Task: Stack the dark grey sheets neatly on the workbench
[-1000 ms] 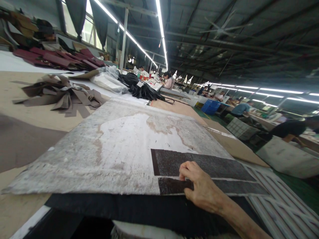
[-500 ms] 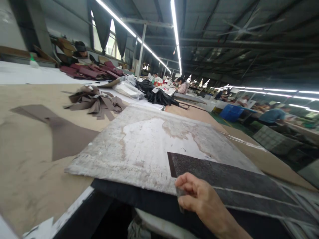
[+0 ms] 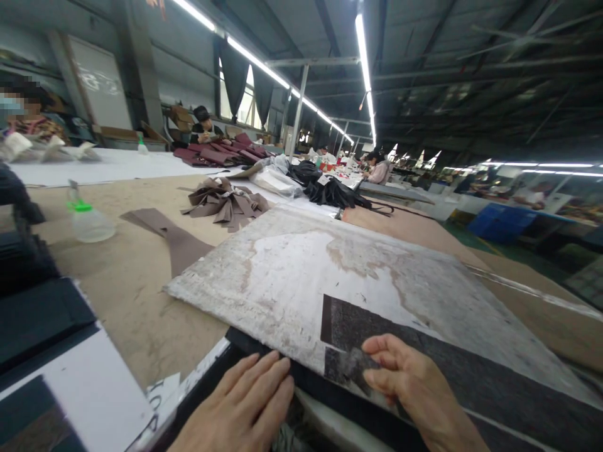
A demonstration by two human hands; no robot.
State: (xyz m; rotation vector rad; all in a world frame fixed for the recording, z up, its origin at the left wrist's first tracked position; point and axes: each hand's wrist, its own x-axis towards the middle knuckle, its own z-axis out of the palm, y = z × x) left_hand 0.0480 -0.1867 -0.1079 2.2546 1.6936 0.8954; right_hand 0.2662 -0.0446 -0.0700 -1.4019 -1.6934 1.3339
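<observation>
Right hand [image 3: 414,392] pinches the near end of a dark strip [image 3: 351,370] on the worn board [image 3: 292,276]; strip's long axis runs away rightward. Left hand [image 3: 245,405] lies flat, fingers extended, on black material [image 3: 264,348] just left.

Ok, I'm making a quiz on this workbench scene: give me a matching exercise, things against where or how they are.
Things:
1. left hand
2. right hand
3. spray bottle
4. brown strips

Places or states:
a. heaped on the table beyond the board
b. flat on the dark sheet under the board's near edge
c. standing far left on the table
d. pinching a dark strip

Pairs: 1-b, 2-d, 3-c, 4-a
</observation>
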